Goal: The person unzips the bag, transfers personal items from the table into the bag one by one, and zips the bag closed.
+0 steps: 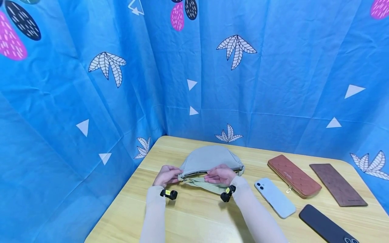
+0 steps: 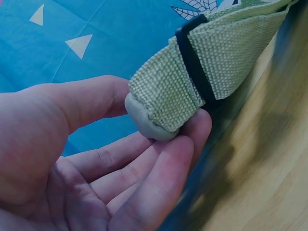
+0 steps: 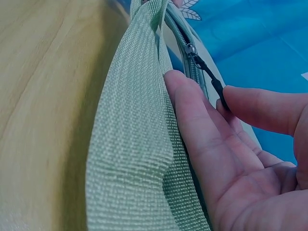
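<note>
A pale grey-green shoulder bag (image 1: 209,158) lies on the table, its zipped edge toward me. At the bag's left end, my left hand (image 1: 167,175) grips the tab where the strap joins; in the left wrist view the thumb and fingers are around this strap end (image 2: 166,98), close to a black slider buckle (image 2: 195,62). My right hand (image 1: 221,174) pinches the black zipper pull (image 3: 216,86) between thumb and fingers. The zipper slider (image 3: 191,49) sits on the zip just beyond those fingers. A woven light-green strap (image 3: 130,130) runs along the bag's near side, beside the right hand.
Right of the bag lie a light-blue phone (image 1: 275,197), a reddish-brown quilted zip wallet (image 1: 293,175), a dark brown flat wallet (image 1: 338,185) and a black phone (image 1: 326,222). A blue patterned curtain (image 1: 273,84) borders the wooden table (image 1: 188,219) at the back and left.
</note>
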